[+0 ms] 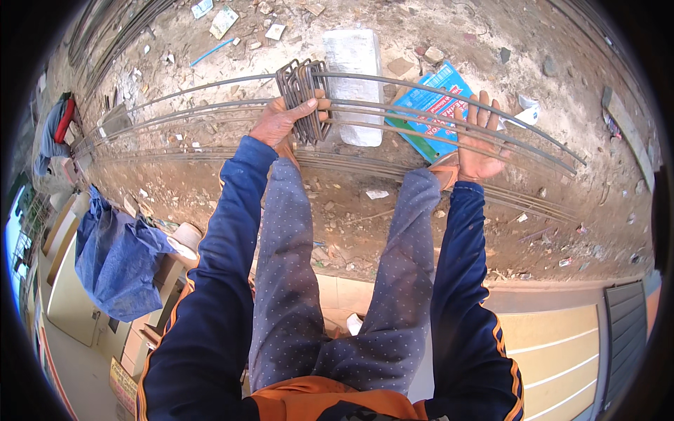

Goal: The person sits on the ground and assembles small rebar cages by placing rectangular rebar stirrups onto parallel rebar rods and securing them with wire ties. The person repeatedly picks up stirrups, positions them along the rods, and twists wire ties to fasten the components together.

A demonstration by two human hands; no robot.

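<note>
A bunch of bent steel stirrups (302,99) hangs packed together around several long steel rods (404,111). My left hand (284,119) is closed on the near left side of this bunch, its thumb lying across the stirrups. Toward the right ends of the rods, my right hand (481,140) is open, palm up, with its fingers stretched out. Some rods cross in front of that palm and its fingers. Under the rods, between my hands, lies a whitish rectangular block (353,91).
A blue printed sheet (437,105) lies right of the block. More thin rods (351,163) run along the ground near my feet. At the far left are a blue tarp (116,256) and a red and grey cloth (57,130). A plank (628,137) lies at the right.
</note>
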